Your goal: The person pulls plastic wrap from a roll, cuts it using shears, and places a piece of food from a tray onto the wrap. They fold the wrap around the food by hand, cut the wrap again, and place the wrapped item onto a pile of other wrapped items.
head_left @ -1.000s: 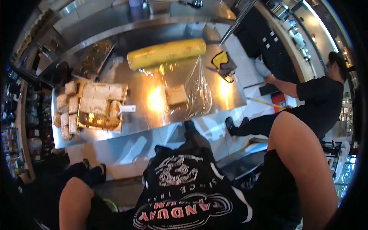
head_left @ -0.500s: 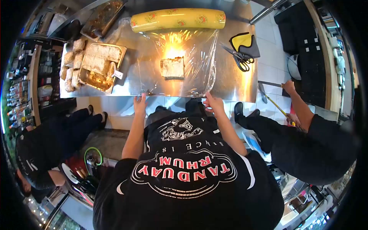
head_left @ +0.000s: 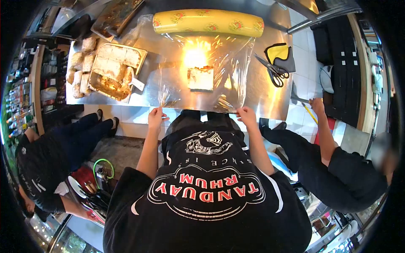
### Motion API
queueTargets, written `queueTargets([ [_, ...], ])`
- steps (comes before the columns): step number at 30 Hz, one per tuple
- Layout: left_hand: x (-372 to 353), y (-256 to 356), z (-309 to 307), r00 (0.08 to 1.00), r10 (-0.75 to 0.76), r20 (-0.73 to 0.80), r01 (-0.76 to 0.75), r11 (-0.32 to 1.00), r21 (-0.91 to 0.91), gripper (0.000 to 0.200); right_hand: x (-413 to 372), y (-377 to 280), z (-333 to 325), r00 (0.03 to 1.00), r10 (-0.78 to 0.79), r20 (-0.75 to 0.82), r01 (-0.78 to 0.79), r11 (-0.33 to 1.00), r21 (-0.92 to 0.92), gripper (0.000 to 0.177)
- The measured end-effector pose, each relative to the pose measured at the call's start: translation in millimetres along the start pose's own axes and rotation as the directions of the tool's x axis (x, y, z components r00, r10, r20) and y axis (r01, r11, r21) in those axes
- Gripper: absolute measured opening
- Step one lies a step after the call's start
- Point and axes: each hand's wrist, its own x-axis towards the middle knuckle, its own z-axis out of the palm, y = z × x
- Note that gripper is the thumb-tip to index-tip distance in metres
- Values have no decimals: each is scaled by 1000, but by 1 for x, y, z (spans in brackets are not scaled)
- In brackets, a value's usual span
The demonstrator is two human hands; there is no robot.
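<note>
A large yellow-printed roll of plastic film (head_left: 209, 22) lies across the far side of the steel table (head_left: 147, 84). Clear film (head_left: 230, 71) stretches from it towards me, over or under a square pale food piece (head_left: 200, 79); glare hides which. My left hand (head_left: 156, 118) pinches the film's near left corner at the table edge. The near right corner is pinched by my right hand (head_left: 246, 117). Left of the film, a metal tray (head_left: 141, 55) holds more pale blocks and a white-handled utensil (head_left: 136, 83). Wrapped pieces (head_left: 80, 71) are piled beside the tray.
Black scissors (head_left: 272, 71) and a yellow-and-grey cloth (head_left: 280, 55) lie on the table's right. Another tray (head_left: 116, 19) is at the back left. One person (head_left: 337, 168) stands at right, another (head_left: 46, 168) at left.
Both hands have closed on the film's corners, where my left fingers were apart before. The film is pulled tauter at its corners. The camera view has shifted slightly.
</note>
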Motion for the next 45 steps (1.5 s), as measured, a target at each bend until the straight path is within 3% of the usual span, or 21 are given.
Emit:
queueTargets([
  [2, -12, 26, 0, 999, -7, 37, 7, 1000, -14, 24, -9, -12, -6, 987, 89, 133, -130, 929, 347, 19],
  [6, -33, 85, 22, 983, -58, 172, 90, 979, -182, 25, -17, -60, -38, 915, 106, 390, -328, 757, 564, 15],
  [8, -26, 98, 36, 972, 15, 237, 82, 916, -393, 24, 3, -67, -41, 906, 52, 420, -327, 715, 618, 14],
  [10, -5, 120, 61, 966, 45, 255, 113, 812, -573, 20, 35, -76, -42, 797, -153, 585, -450, 496, 743, 13],
  [14, 65, 148, 109, 984, -99, 147, 177, 595, -784, 16, 93, -98, -23, 800, -175, 574, -513, 297, 806, 12],
  [15, 96, 140, 114, 979, -158, 128, 194, 539, -819, 18, 101, -105, -12, 883, -27, 468, -444, 269, 854, 12],
  [16, 130, 123, 117, 979, -154, 130, 194, 541, -818, 18, 108, -110, -2, 930, 124, 347, -368, 254, 895, 13],
  [20, 168, 95, 123, 969, -245, -36, 117, 578, -807, 18, 121, -105, 25, 950, 134, 283, -306, 193, 932, 13],
  [22, 145, 101, 130, 956, -281, -82, 109, 599, -793, 21, 105, -108, 32, 984, 92, 154, -176, 327, 929, 16],
  [25, 104, 105, 133, 999, -23, 30, 36, 790, -612, 34, 87, -110, 39, 997, -67, 49, -15, 444, 896, 30],
  [26, 92, 105, 133, 983, 162, 90, -106, 889, -446, 41, 79, -110, 42, 997, -64, 50, -17, 441, 897, 30],
  [27, 84, 103, 131, 928, 324, 183, -268, 923, -275, 49, 64, -113, 44, 968, -225, -111, 243, 729, 640, 31],
  [28, 80, 100, 129, 930, 321, 181, -266, 925, -272, 49, 51, -115, 47, 886, -425, -185, 461, 852, 248, 31],
  [29, 77, 97, 126, 855, 456, 247, -416, 887, -201, 51, 39, -117, 51, 889, -421, -181, 456, 854, 251, 31],
  [31, 76, 96, 122, 756, 571, 321, -558, 818, -141, 53, 25, -122, 57, 440, -888, -132, 858, 460, -231, 34],
  [33, 72, 100, 118, 533, 637, 558, -846, 411, 340, 51, 19, -133, 63, 381, -924, 32, 889, 356, -286, 34],
  [34, 69, 101, 120, 535, 636, 556, -845, 413, 340, 51, 17, -138, 65, 314, -929, 196, 915, 241, -323, 35],
  [39, 65, 106, 129, 517, 588, 622, -853, 415, 317, 46, 19, -148, 59, 297, -926, 235, 883, 172, -437, 33],
  [41, 61, 107, 133, 522, 588, 618, -852, 393, 346, 45, 31, -144, 42, 341, -928, 150, 910, 286, -299, 30],
  [43, 51, 115, 136, 525, 611, 593, -846, 299, 442, 41, 40, -143, 3, 648, -755, -103, 662, 625, -413, 27],
  [45, 35, 122, 144, 433, 705, 562, -875, 179, 450, 37, 62, -135, -60, 451, -885, -111, 539, 370, -757, 25],
])
